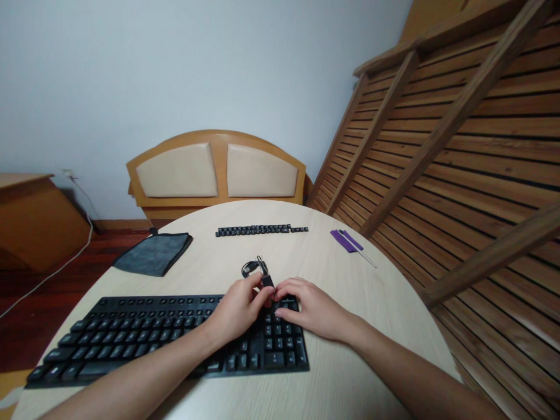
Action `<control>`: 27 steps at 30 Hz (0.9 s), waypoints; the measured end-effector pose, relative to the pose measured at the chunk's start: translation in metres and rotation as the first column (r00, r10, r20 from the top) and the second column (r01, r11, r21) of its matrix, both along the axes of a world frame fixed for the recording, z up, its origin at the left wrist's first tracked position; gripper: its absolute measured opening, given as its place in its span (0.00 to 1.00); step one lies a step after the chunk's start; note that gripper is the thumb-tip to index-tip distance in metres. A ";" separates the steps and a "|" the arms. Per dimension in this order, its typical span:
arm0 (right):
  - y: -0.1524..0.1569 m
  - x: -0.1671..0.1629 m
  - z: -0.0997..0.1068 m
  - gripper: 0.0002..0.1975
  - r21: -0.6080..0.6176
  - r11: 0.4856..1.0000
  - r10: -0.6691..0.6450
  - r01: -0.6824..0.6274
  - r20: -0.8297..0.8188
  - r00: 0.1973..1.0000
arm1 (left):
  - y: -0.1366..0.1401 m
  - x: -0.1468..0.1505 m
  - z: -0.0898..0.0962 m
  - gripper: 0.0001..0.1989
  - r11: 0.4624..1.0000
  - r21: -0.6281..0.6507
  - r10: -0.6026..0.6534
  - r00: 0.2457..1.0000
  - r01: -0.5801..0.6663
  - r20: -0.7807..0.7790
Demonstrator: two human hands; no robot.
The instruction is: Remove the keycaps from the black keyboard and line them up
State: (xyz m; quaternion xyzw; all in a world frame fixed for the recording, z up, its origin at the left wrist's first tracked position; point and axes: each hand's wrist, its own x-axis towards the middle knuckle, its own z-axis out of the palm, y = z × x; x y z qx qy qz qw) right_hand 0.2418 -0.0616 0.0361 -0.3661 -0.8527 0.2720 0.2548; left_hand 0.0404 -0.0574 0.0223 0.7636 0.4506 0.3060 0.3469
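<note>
Keyboard [175, 328] lies left-right on bench [371, 291], under both hands. Left hand's [236, 308] fingers clamp black piece [268, 282] above numpad's back edge. Right hand [317, 310] nearer numpad end; thumb apart from forefinger, grip unclear. Cable [248, 269] just beyond black piece; loose keycaps [258, 230] farther back.

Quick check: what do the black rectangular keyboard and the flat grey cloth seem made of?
Black rectangular keyboard: probably hard plastic, largely matte; crisp-edged keys show only soft highlights. Flat grey cloth: likely soft fabric, perhaps microfibre, dull and mottled with a darker edge.
</note>
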 end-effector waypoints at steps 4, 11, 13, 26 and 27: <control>0.001 0.002 0.000 0.05 0.006 1.000 0.024 -0.024 0.007 1.000 | -0.008 0.000 0.007 0.09 0.967 0.223 -0.077 0.978 0.121 -0.195; 0.001 0.004 0.001 0.04 0.017 0.999 0.044 -0.044 0.000 0.999 | -0.009 -0.001 0.010 0.08 0.951 0.268 -0.092 0.967 0.156 -0.238; 0.000 0.003 0.003 0.04 0.012 0.999 0.033 -0.033 0.003 0.999 | -0.006 -0.001 0.007 0.09 0.972 0.222 -0.038 0.983 0.079 -0.182; 0.001 -0.003 -0.006 0.03 -0.025 0.999 -0.033 0.031 -0.064 0.997 | -0.001 0.001 -0.002 0.12 0.998 -0.070 0.016 0.993 -0.008 0.119; 0.001 -0.003 -0.006 0.03 -0.031 0.999 -0.034 0.032 -0.071 0.997 | 0.000 0.001 -0.003 0.13 0.993 -0.114 0.026 0.986 -0.007 0.166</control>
